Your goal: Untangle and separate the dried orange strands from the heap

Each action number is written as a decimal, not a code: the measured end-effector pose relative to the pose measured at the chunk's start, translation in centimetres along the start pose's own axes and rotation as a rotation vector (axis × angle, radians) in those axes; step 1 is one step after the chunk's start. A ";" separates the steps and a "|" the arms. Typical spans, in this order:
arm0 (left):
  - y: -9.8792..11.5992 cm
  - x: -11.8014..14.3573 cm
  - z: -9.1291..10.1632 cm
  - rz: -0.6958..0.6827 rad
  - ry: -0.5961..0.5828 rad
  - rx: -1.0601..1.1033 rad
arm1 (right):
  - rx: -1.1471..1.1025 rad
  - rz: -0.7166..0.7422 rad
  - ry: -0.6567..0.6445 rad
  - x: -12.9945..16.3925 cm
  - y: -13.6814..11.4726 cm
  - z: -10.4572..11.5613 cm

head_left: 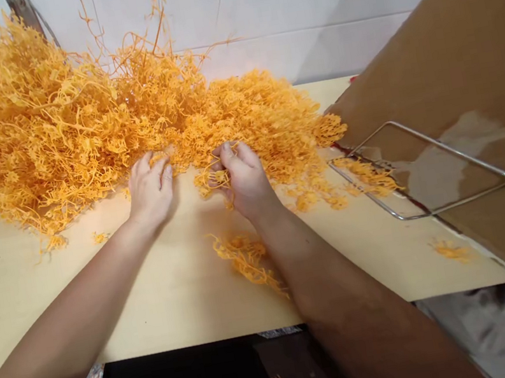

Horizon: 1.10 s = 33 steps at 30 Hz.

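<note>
A big heap of orange, branching plastic sprigs [53, 125] lies along the back of the table. At its front edge my left hand [150, 187] has curled fingers pressed among the strands; whether they pinch a piece is hidden. To the right, my right hand [243, 174] closes thumb and fingers on a small orange plastic sprig [210, 180]. A loose clump of orange sprigs [247, 257] lies on the table beside my right forearm. Flatter orange sprigs [265, 122] spread to the right of the heap.
A bent metal wire frame [451, 159] juts from the large brown cardboard [462, 51] on the right, with orange pieces [366, 176] in it. Behind the pale table [170, 306] stands a white wall [251, 8]. A single orange piece [451, 250] lies near the right front edge.
</note>
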<state>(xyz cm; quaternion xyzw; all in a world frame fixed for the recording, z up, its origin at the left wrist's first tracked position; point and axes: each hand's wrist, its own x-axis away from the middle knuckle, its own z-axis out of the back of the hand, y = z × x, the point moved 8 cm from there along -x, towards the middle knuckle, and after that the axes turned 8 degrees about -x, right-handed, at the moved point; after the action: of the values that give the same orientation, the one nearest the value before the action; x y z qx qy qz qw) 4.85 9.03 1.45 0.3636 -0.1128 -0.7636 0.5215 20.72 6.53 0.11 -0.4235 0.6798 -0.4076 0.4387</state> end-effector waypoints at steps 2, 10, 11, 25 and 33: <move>1.4 0.7 -0.6 -0.073 -0.110 0.096 | -0.073 -0.062 0.042 0.2 0.3 0.0; 3.5 3.3 -4.0 0.119 -0.421 0.570 | -0.202 -0.116 0.026 0.9 -0.5 -0.5; 3.4 3.3 -4.0 0.134 -0.412 0.605 | -0.214 -0.136 0.009 1.0 -0.5 -0.6; -2.9 0.9 -3.4 0.586 -0.176 0.679 | -0.347 -0.257 -0.115 2.3 -2.0 -2.4; -2.6 0.8 -1.8 0.529 -0.136 0.747 | -0.071 -0.074 0.042 1.1 -1.4 -0.2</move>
<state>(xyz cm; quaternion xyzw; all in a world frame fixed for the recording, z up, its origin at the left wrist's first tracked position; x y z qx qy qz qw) 4.04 9.81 -1.65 0.4343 -0.5031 -0.5336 0.5230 20.52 5.08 1.15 -0.4550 0.6869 -0.4078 0.3935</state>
